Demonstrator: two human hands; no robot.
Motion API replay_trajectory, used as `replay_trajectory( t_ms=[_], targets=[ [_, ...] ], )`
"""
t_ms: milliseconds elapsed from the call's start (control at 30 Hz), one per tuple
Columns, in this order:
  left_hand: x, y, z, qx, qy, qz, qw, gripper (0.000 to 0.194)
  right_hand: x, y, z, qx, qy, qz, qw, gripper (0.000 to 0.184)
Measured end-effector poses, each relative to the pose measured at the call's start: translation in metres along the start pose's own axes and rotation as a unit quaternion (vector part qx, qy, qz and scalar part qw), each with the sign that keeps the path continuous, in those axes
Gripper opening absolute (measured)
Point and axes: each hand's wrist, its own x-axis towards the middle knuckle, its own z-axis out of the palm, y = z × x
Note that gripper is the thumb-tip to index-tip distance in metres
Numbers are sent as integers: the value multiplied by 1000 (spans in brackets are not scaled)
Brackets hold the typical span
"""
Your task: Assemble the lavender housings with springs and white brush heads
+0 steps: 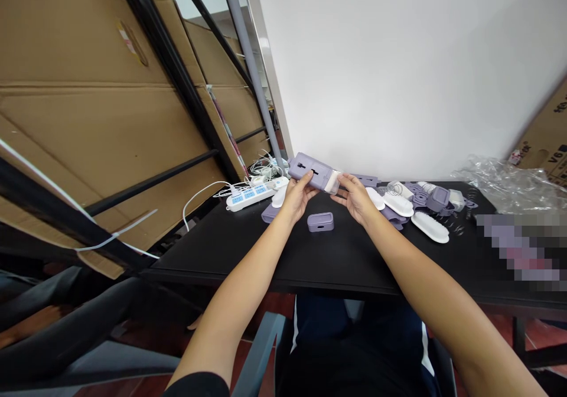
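My left hand grips the near end of a flat purple device with slots in its top, held a little above the black table. My right hand pinches a small white piece at the right end of that purple device. A small purple cap-like part lies on the table just below and between both hands. Another purple piece lies partly hidden under my left wrist.
A white power strip with tangled white cables lies at the table's far left. White oval covers and purple parts are heaped to the right, beside crumpled clear plastic. Cardboard sheets lean behind black bars on the left.
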Motion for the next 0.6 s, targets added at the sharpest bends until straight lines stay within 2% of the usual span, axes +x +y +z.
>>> replay_trajectory(
  t_ms=[167, 333, 600],
  targets=[
    [1, 1, 0, -5, 14, 9, 1000, 42, 1, 0, -1, 5, 3, -9, 1000, 31],
    [0, 0, 0, -3, 2, 6, 1000, 45, 1, 0, -2, 2, -18, -12, 1000, 31],
    [0, 1, -1, 4, -5, 17, 1000, 47, 1, -4, -2, -1, -18, 3, 1000, 27]
  ],
)
